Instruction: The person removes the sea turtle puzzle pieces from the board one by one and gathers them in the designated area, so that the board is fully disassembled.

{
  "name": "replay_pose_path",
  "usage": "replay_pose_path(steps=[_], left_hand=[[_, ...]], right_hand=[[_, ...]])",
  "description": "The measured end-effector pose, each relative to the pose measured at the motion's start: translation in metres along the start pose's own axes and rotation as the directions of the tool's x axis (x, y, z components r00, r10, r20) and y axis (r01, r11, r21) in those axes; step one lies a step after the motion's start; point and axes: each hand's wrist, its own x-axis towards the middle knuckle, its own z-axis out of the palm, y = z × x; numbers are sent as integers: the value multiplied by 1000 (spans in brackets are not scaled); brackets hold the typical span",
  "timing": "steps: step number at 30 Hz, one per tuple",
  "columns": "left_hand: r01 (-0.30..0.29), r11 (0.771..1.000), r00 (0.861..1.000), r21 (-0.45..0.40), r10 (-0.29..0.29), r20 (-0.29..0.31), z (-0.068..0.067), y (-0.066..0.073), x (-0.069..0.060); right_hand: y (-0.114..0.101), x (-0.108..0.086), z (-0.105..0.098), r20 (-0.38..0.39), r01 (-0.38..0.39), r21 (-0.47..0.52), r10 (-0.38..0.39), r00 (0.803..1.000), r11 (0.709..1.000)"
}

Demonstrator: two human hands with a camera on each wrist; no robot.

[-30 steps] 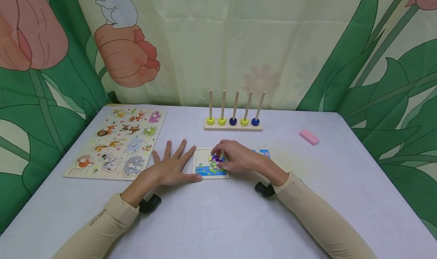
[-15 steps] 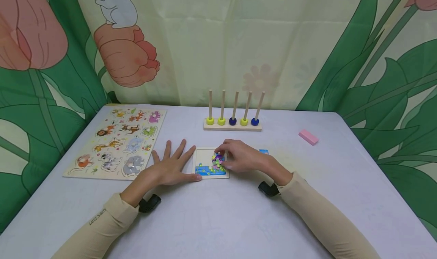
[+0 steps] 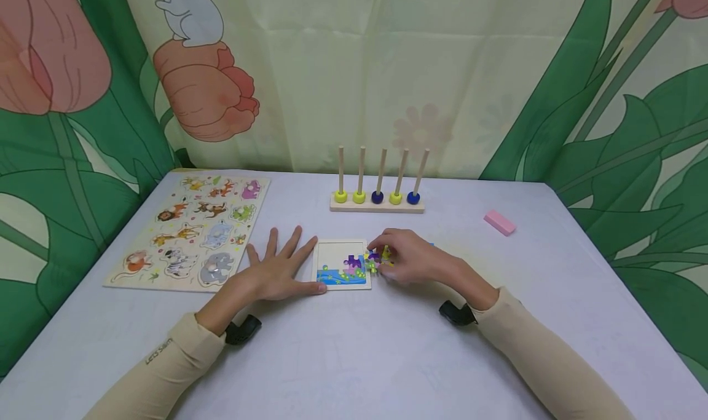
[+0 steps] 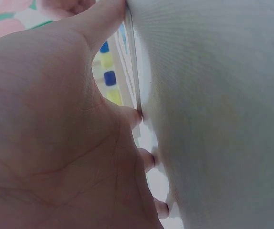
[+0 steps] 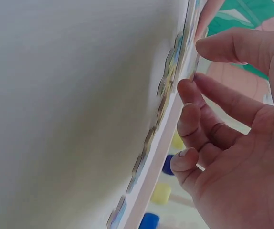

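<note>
Compared with half a second ago, the right hand [image 3: 412, 257] has shifted sideways: it was over the small puzzle tray [image 3: 334, 251], and now it sits just beyond the tray's right edge. Its thumb and index finger are brought in around a patterned puzzle piece [image 3: 373, 258] of purple, yellow and green, which they pinch at the right rim (the wrist view shows the fingertips only edge-on). That shift has uncovered a purple piece [image 3: 353, 261] inside the tray, set above the blue strip [image 3: 334, 277] along the bottom, while the upper left of the tray shows its pale base. The wrist has moved right too, so less of the blue piece [image 3: 432, 244] behind it shows than before. Loose pieces [image 5: 141, 162] lie in a row on the table, seen from the right wrist. The left hand [image 3: 273, 275] has stayed put, fingers spread apart and holding nothing, its thumb against the tray's lower left corner. The peg stand [image 3: 378, 206], the animal board [image 3: 188, 217] and the pink block [image 3: 500, 222] remain where they were.
</note>
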Motion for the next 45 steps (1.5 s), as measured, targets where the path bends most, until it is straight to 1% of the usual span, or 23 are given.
replay_pose_path(steps=[8, 15, 21, 28, 45], left_hand=[[-2, 1000, 1000, -7, 2, 0, 0, 0, -1], [-5, 1000, 1000, -9, 5, -5, 1, -1, -1], [-4, 1000, 1000, -3, 4, -4, 0, 0, -2], [-7, 1000, 1000, -2, 7, -7, 0, 0, -1], [-1, 1000, 1000, 6, 1, -4, 1, -2, 1]], right_hand=[[11, -20, -7, -13, -54, -20, 53, 998, 998], [24, -36, -10, -26, -65, -54, 64, 998, 996], [35, -47, -13, -40, -76, -57, 74, 996, 995], [42, -53, -14, -30, -63, -70, 61, 998, 996], [42, -54, -12, -21, -60, -78, 59, 998, 995]])
